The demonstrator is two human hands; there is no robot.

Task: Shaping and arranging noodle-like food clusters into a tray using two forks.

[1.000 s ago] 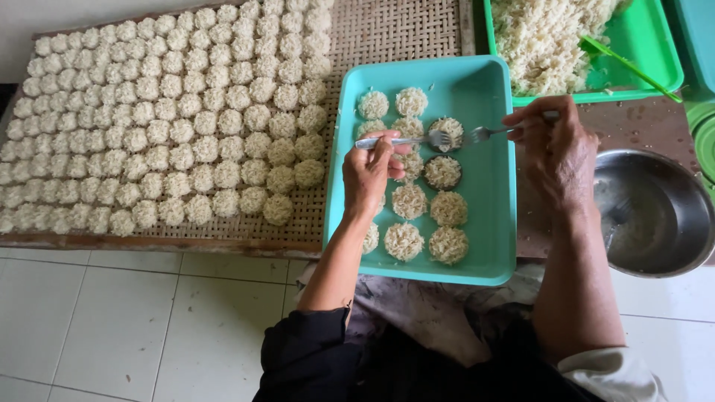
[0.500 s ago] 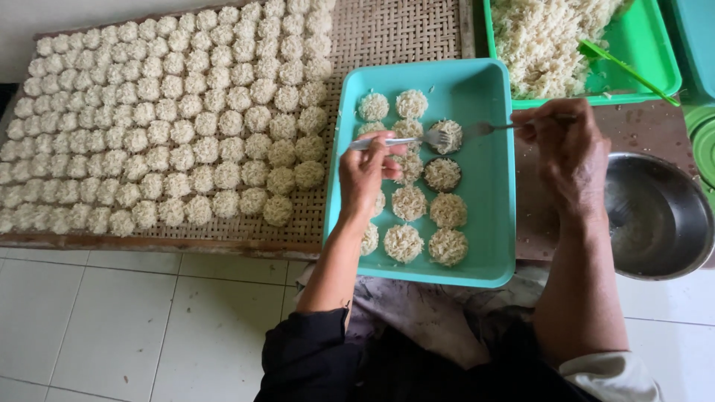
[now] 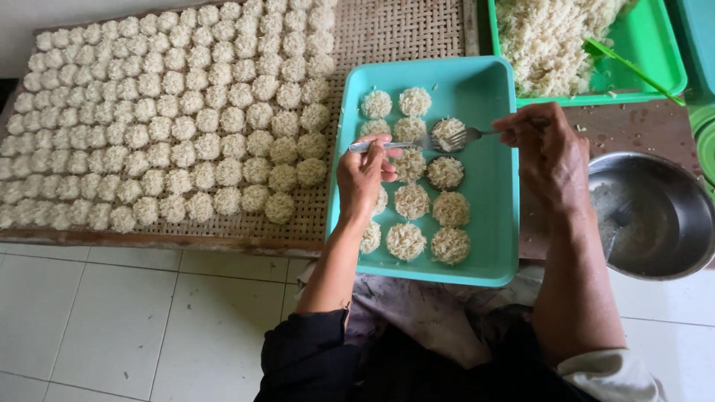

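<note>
Clearly the work in hand is shaping small round cakes of pale noodle shreds, and everything sits around the rectangular teal plastic tray (image 3: 495,223). Left of that tray lies the broad woven bamboo mat (image 3: 387,37), covered with close rows of finished pale noodle rounds (image 3: 179,119). Beyond the tray's far right corner stands a green plastic tray of loose noodle shreds (image 3: 655,71), cut off by the top edge, and to the tray's right sits a round steel bowl (image 3: 655,216), partly out of view. Inside the teal tray lie about a dozen rounds, and near its far middle sits a small dark ring mould filled with noodles (image 3: 448,132). The right hand (image 3: 547,152) is closed around the handle of a metal fork (image 3: 465,136), whose tines rest on that filled mould. The left hand (image 3: 365,175) pinches a slim metal utensil (image 3: 387,145) reaching toward the same mould; I cannot tell whether it is a spoon or a second fork. My judgement is that the portion is being pressed, and the next move calls for a clean release from the mould without breaking the cake. A few rounds are hidden under the left hand, and the bowl's contents are hard to make out.
</note>
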